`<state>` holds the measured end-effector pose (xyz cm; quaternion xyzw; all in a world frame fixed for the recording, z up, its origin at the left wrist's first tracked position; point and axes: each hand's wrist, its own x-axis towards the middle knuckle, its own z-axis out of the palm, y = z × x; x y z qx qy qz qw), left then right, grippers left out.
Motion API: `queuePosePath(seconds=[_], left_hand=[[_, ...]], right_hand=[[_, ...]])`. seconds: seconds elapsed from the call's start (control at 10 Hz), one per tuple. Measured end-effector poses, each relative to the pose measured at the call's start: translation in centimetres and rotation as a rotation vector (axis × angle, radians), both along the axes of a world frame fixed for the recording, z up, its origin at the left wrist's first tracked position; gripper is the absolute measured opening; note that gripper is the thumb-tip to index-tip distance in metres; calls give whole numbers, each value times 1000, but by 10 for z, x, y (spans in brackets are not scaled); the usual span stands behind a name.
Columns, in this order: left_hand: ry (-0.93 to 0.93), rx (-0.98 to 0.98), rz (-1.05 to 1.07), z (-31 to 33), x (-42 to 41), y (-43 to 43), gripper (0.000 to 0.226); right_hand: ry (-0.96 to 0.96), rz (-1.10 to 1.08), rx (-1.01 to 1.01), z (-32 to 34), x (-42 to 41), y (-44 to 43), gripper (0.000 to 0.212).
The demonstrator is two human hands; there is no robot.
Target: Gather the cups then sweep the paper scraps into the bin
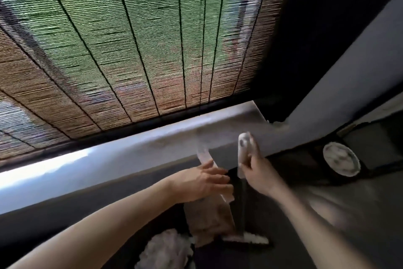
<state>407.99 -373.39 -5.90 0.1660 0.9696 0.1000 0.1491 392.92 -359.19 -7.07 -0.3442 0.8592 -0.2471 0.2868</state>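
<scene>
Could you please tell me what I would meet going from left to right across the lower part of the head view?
Heap of white paper scraps → left hand, holding a pale curved handle → right hand, gripping a white handle → round white-topped container.

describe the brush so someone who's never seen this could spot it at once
Below the big woven blind runs a pale ledge, and two hands meet in front of it. The brush is the straight pale handle that the right hand grips; unlike the curved dustpan handle at the left hand, it ends below in white bristles.
</scene>
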Motion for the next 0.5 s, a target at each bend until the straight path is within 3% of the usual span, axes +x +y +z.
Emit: queuePosePath(seconds=[0.1,0.2,0.3,0.4,0.5], left_hand=[[64,69,66,-9,-3,-7,55],[73,99,162,-18,2,-8,56],[64,192,305,-21,9,-10,61],[3,503,533,-21,13,-7,62],[-27,702,651,-16,15,-5,59]], right_hand=[[-72,-69,-16,-10,-2,-31,49],[-146,-97,18,-18,-5,-50,35],[-237,-112,22,-16,-11,-61,31],[-321,-52,33,-10,-20,-63,30],[-346,-163,-12,-9,-28,-57,61]])
